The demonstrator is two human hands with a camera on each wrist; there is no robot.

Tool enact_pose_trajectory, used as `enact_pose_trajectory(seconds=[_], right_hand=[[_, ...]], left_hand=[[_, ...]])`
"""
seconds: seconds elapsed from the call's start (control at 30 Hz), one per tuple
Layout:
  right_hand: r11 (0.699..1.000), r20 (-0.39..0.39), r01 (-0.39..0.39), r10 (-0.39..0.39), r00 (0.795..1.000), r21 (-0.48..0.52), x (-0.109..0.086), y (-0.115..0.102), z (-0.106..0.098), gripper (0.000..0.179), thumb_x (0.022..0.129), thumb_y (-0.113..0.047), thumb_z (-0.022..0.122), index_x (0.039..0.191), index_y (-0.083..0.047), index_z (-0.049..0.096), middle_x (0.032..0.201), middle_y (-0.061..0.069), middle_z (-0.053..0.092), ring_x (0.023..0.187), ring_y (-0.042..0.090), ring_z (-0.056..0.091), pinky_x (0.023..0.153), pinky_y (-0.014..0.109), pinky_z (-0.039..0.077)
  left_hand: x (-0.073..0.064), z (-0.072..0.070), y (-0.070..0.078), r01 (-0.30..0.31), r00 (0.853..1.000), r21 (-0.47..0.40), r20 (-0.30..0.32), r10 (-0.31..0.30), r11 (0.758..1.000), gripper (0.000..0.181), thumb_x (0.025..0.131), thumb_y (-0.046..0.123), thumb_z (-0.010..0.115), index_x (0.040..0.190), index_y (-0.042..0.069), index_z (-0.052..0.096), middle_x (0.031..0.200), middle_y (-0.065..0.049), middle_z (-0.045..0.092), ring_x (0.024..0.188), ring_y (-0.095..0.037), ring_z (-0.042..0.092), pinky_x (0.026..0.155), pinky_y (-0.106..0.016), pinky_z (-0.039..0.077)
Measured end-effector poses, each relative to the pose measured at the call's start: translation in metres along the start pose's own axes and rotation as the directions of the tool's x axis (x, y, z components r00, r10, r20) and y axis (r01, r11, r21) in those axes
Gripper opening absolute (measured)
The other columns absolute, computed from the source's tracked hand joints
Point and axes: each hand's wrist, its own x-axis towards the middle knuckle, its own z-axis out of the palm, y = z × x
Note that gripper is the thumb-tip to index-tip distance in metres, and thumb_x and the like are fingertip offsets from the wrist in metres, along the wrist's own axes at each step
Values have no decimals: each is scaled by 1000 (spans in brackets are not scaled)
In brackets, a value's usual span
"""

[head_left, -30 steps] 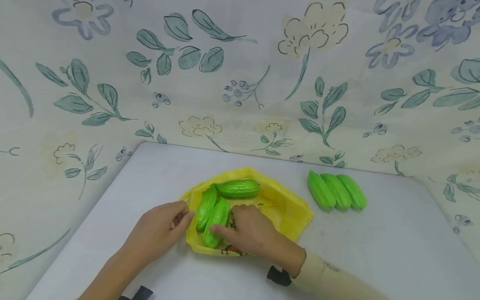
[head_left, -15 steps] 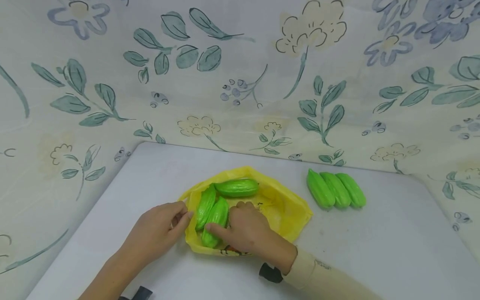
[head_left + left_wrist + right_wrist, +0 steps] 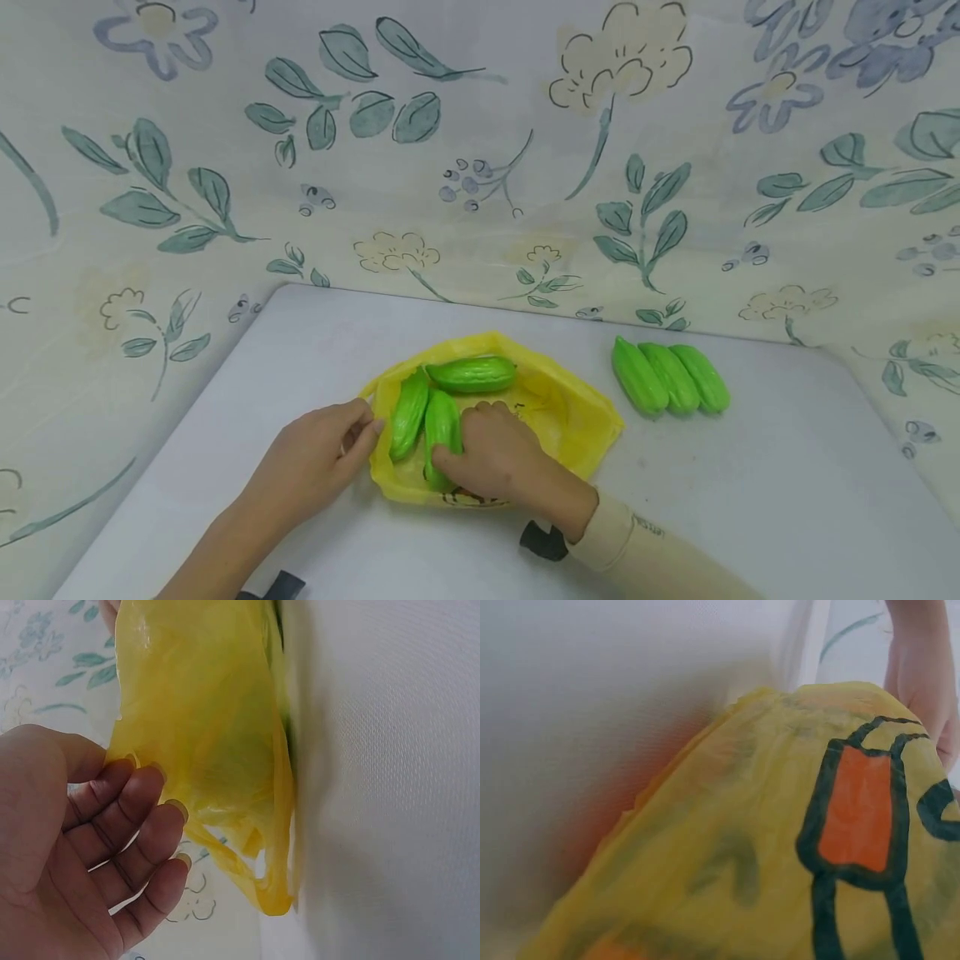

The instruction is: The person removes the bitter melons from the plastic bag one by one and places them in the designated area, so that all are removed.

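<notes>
A yellow plastic bag lies with its mouth spread open, three green bitter melons inside. My left hand pinches the bag's left rim between thumb and forefinger; in the left wrist view, the other fingers of the left hand curl loosely. My right hand reaches into the bag and grips the nearest bitter melon, thumb across it; its fingertips are hidden. Left of that is a second bitter melon, and a third bitter melon lies crosswise behind. In the right wrist view the printed bag hides my right hand.
Three more bitter melons lie side by side on the white table, right of the bag. A floral cloth hangs behind the table and at its sides.
The nearest bitter melon has turned more upright and shifted slightly right, away from the one on its left, with my right thumb moving along. My left hand stays at the rim.
</notes>
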Motion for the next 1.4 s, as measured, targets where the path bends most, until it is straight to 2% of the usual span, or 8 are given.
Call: enact_pose_trajectory(seconds=[0.33, 0.7, 1.17, 1.4], right_hand=[[994, -3, -28, 28, 1000, 103, -5, 4, -1, 33, 90, -33, 65, 64, -15, 55, 56, -3, 53, 47, 11, 47, 44, 26, 39], [985, 27, -85, 82, 996, 149, -12, 12, -6, 21, 89, -31, 67, 87, -12, 60, 70, 0, 60, 59, 14, 56, 54, 29, 47], [980, 20, -71, 68, 997, 187, -19, 17, -9, 23, 88, -27, 69, 100, -8, 63, 77, 0, 61, 66, 15, 57, 58, 31, 49], [976, -8, -35, 38, 999, 215, -21, 21, -16, 24, 90, -26, 68, 106, -9, 64, 80, -1, 62, 69, 15, 58, 62, 31, 52]], left_hand=[[0, -1, 1, 17, 1000, 1, 22, -17, 1000, 17, 103, 21, 66, 88, 19, 59, 68, 11, 48, 64, -10, 44, 59, -29, 40], [0, -2, 2, 23, 999, -5, 28, -23, 1000, 17, 102, 21, 66, 87, 19, 60, 67, 11, 47, 63, -9, 43, 58, -28, 39], [0, -1, 1, 17, 999, -5, 28, -17, 1000, 18, 103, 21, 66, 86, 19, 59, 67, 10, 46, 62, -9, 42, 57, -28, 38], [-1, -1, 1, 15, 1000, -2, 25, -15, 1000, 19, 102, 21, 67, 86, 19, 59, 66, 10, 46, 62, -9, 42, 57, -28, 38]])
